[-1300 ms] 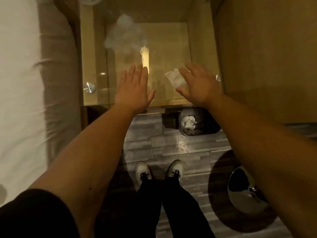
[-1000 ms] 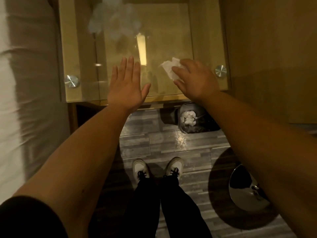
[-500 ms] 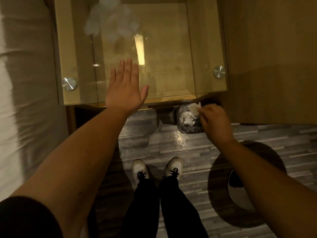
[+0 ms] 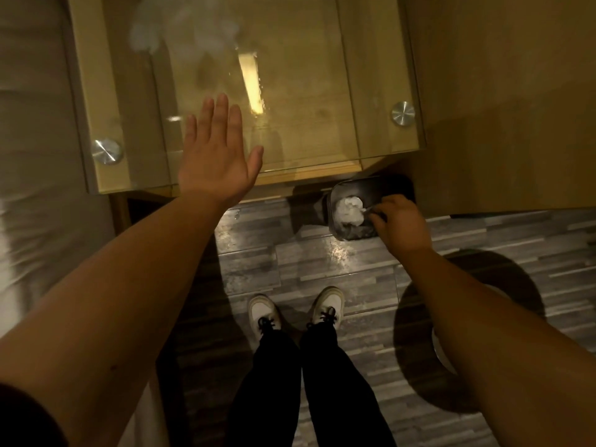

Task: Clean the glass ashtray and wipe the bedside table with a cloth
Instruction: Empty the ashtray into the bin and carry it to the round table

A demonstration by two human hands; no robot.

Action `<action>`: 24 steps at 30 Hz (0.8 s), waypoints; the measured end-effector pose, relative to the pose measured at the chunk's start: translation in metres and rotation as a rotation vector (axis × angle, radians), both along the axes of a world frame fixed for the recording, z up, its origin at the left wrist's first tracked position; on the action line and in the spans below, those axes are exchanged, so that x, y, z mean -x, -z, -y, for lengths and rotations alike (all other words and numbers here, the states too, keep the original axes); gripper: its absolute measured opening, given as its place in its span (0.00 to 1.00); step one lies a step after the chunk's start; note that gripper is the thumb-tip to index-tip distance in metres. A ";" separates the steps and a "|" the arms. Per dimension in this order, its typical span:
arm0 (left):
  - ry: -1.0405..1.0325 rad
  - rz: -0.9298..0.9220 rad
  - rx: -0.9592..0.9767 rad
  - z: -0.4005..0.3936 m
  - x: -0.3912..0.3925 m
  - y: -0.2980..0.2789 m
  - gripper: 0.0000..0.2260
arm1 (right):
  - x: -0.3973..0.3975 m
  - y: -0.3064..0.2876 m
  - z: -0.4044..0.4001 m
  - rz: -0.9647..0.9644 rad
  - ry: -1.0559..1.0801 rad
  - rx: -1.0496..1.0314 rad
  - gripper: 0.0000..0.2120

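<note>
The bedside table (image 4: 380, 156) has a glass top with metal studs at its front corners. My left hand (image 4: 216, 153) lies flat and open over the front edge of the glass, holding nothing. My right hand (image 4: 400, 224) is down at a small dark bin (image 4: 364, 188) on the floor, just under the table's front right corner. Its curled fingertips pinch the edge of a crumpled white tissue (image 4: 350, 211) that lies inside the bin. No ashtray is in view. A hazy white patch (image 4: 180, 27) shows at the back left of the glass; I cannot tell what it is.
A bed with a pale sheet (image 4: 35, 156) runs along the left. A wooden wall panel (image 4: 509, 91) closes the right side. A round chrome base (image 4: 440, 350) stands on the grey plank floor, mostly behind my right arm. My shoes (image 4: 327, 306) are below the table.
My right hand took the white tissue off the glass top and carried it down to the bin on the floor. My left hand stayed flat over the table's front edge.
</note>
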State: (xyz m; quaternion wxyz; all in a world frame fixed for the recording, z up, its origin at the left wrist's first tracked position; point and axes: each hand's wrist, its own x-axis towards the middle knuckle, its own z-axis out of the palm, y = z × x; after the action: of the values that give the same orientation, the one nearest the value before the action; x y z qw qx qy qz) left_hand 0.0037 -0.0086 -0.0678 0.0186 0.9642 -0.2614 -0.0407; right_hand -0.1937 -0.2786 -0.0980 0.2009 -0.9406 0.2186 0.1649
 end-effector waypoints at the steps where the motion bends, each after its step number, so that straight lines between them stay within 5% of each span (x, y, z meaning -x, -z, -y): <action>1: -0.002 -0.002 -0.002 0.000 0.000 0.000 0.34 | 0.001 -0.003 0.000 0.022 -0.004 0.006 0.12; 13: 0.005 -0.059 -0.102 0.000 0.001 -0.029 0.34 | -0.071 -0.084 -0.035 0.487 -0.230 0.130 0.11; 18: -0.029 -0.007 -0.092 0.003 0.000 -0.051 0.35 | -0.115 -0.095 -0.039 0.323 -0.368 0.179 0.30; 24: -0.130 0.029 -0.063 -0.006 -0.001 -0.081 0.36 | -0.162 -0.117 -0.055 0.307 -0.508 0.238 0.37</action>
State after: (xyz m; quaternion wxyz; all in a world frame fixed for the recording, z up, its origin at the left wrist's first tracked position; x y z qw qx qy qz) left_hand 0.0045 -0.0024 0.0134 -0.0127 0.9797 -0.1972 -0.0337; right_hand -0.0317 -0.2234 0.0185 0.0725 -0.9959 -0.0382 0.0390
